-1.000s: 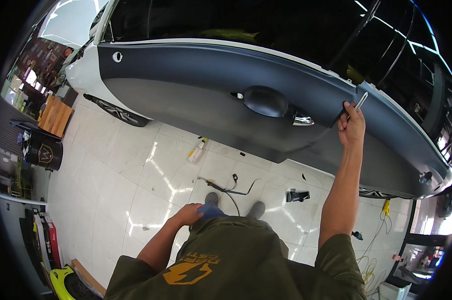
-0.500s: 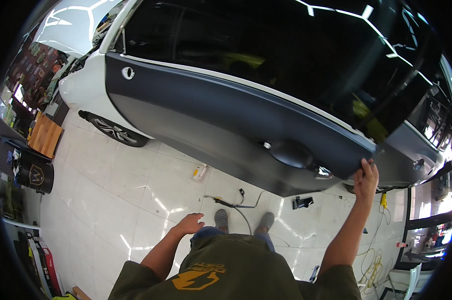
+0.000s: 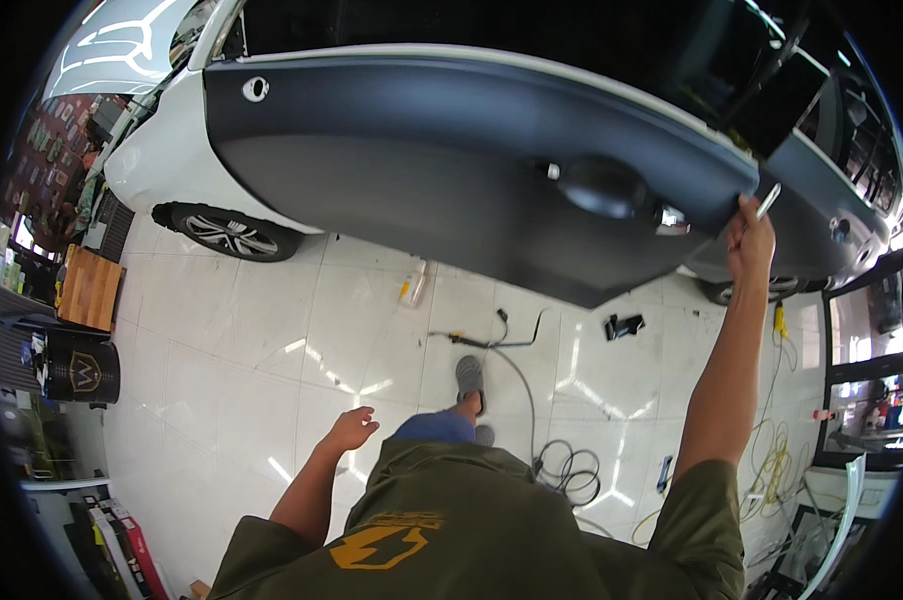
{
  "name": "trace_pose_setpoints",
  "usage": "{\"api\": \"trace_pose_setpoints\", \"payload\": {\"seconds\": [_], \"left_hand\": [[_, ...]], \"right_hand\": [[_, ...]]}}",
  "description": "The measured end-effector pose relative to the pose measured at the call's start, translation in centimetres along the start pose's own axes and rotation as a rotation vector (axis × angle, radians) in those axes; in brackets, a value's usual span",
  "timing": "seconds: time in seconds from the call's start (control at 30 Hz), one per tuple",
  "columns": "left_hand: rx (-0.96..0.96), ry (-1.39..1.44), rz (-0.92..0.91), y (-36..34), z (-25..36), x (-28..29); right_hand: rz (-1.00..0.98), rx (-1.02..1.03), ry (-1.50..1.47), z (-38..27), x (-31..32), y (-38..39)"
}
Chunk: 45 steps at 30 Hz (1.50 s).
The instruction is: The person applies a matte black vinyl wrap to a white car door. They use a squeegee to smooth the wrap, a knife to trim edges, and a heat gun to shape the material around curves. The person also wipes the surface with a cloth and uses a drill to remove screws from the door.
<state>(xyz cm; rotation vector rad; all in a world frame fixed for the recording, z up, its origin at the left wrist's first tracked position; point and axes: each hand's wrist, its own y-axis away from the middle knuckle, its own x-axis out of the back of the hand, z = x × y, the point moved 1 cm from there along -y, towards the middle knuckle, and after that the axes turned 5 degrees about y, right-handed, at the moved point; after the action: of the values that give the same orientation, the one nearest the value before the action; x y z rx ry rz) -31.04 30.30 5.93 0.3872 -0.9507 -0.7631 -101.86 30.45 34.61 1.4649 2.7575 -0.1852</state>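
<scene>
Two car doors (image 3: 392, 170) (image 3: 810, 195), two wheels (image 3: 234, 232) (image 3: 772, 289), two shoes (image 3: 470, 380) (image 3: 485, 436)

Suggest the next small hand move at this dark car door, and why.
I'd probably bring the left hand up to steady the front door: it stands ajar, out from the rear door, and the right hand is at its rear edge while also gripping a slim pale tool. The left looks empty and well away from the panel.

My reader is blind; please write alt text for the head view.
A person's right hand, holding a slim pale object, is at the edge of a dark car door; the left hand hangs empty above a tiled floor.
</scene>
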Motion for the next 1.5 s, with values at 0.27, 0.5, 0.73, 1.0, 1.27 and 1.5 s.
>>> {"api": "trace_pose_setpoints", "payload": {"seconds": [0.27,0.5,0.73,1.0,1.27,1.5], "left_hand": [[0.335,0.502,-0.254,14.7,-10.5,-2.7],[-0.130,-0.037,-0.024,10.9,-10.5,3.5],[0.050,-0.594,-0.073,5.4,-25.5,9.1],[-0.327,-0.681,0.000,5.6,-30.1,18.2],[-0.434,-0.432,0.216,9.9,-30.3,27.7],[-0.556,-0.416,0.099,5.7,-27.9,36.7]], "right_hand": [[0.067,-0.032,0.144,8.2,0.8,17.0],[-0.053,-0.621,0.055,16.2,-5.7,38.9],[-0.443,-0.682,0.138,13.6,-25.9,47.0],[-0.376,-0.539,-0.447,7.5,-43.6,49.3],[-0.910,0.066,-0.915,-1.7,-46.4,44.3],[-1.084,0.247,-1.215,-6.1,-53.4,42.5]]}}
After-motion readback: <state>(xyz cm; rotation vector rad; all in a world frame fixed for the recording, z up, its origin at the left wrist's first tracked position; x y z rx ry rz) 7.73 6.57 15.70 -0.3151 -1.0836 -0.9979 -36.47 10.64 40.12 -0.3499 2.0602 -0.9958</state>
